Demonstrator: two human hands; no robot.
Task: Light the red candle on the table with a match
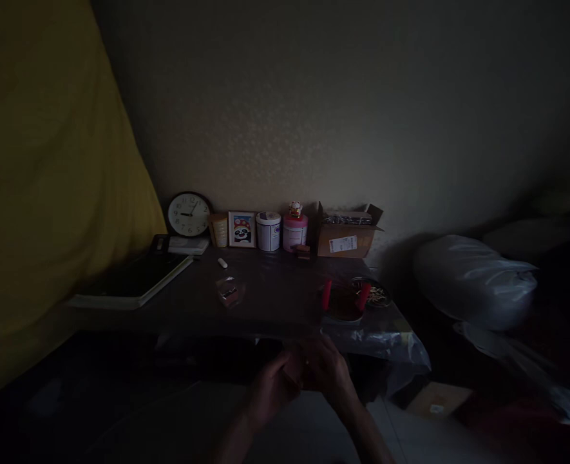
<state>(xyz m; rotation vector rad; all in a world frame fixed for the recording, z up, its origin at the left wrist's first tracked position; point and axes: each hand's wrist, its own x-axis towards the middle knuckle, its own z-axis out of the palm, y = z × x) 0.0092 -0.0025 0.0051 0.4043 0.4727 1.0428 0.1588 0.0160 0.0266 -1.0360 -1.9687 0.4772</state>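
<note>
My left hand (272,383) and my right hand (330,370) are close together in front of the table's near edge. Both have their fingers curled inward around a small, dark brownish thing (294,368) between them; the dim light hides what kind it is. Beyond them on the table (275,296) lies a clear packet (228,293) with something reddish-brown in it. Farther right, two red candle-like sticks (326,295) stand upright on a dark round tray (345,314). Beside it sits a dish (385,299) of thin pale sticks.
Along the wall stand a clock (189,214), a yellow cup (219,231), a framed panda picture (242,230), two tins (268,232), a figurine (295,209) and an open cardboard box (345,238). A large dark book-like slab (134,283) lies left; plastic bags (473,280) are right.
</note>
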